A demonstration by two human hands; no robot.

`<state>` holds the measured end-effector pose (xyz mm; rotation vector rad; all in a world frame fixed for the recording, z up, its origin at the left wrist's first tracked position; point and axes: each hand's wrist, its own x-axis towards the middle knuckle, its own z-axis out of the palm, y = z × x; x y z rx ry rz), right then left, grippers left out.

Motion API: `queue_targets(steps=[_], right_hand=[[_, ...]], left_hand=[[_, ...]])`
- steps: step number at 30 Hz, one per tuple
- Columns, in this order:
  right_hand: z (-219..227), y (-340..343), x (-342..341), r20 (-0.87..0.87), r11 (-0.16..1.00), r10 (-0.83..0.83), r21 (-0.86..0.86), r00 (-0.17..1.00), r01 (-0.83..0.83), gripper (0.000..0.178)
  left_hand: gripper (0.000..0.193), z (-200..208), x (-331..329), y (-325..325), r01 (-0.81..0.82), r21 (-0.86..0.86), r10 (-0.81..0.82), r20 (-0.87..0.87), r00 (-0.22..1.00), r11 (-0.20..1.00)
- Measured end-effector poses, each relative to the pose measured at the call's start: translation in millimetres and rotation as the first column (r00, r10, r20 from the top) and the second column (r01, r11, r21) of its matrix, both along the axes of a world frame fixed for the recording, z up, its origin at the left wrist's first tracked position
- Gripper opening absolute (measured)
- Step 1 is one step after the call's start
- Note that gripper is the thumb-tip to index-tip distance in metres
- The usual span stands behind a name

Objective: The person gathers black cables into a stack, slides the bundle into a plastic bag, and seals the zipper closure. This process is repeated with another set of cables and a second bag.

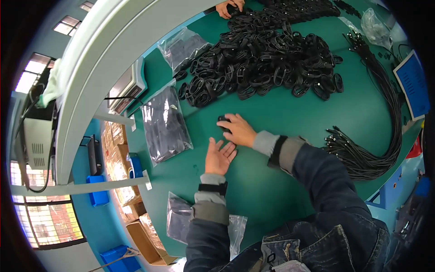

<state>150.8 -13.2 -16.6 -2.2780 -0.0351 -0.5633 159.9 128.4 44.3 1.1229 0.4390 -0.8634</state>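
My right hand (pixel 241 131) is closed over a small black cable coil (pixel 223 121) on the green table, and its fingers cover part of the coil. Just below it, my left hand (pixel 218 157) lies palm up with its fingers spread and nothing in it. Beyond both hands spreads a large heap of coiled black cables (pixel 263 59). A clear plastic bag (pixel 165 124) filled with dark items lies to the left of my hands.
Another filled bag (pixel 183 47) lies farther back, and a clear bag (pixel 179 217) sits by my left forearm. A long bundle of loose black cables (pixel 385 90) curves along the right. Another person's hand (pixel 229 8) is at the far edge. A blue box (pixel 413 86) stands at right.
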Motion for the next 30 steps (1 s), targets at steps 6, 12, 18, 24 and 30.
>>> queue_targets(steps=[6, 12, 18, 24, 30], right_hand=[[65.6, -30.2, -11.5, -0.228, 0.939, 0.330, -0.022, 0.916, -0.344, 0.035], [61.4, -107.2, 44.9, 0.167, 0.671, -0.461, -0.577, 0.871, 0.466, 0.033], [41.6, -92.9, 20.3, 0.402, 0.936, -0.062, -0.293, 0.914, 0.192, 0.018], [60.0, -67.0, -25.1, -0.105, 0.946, 0.317, 0.106, 0.942, -0.307, 0.018], [45.3, -161.0, 9.2, 0.066, 0.666, -0.298, -0.701, 0.952, 0.257, 0.030]], left_hand=[[0.039, -24.0, 24.1, -35.6, -0.233, -0.235, 0.225, -0.060, 0.972, 0.944], [0.039, -30.8, 31.6, -47.2, -0.185, -0.421, 0.106, -0.204, 0.973, 0.888], [0.038, -16.6, 27.9, -73.3, -0.275, -0.340, 0.228, -0.172, 0.958, 0.899], [0.037, -35.1, 25.8, -62.9, -0.190, -0.485, 0.209, -0.013, 0.978, 0.854], [0.027, -38.0, 19.5, -55.5, -0.158, -0.527, 0.102, -0.134, 0.986, 0.835]])
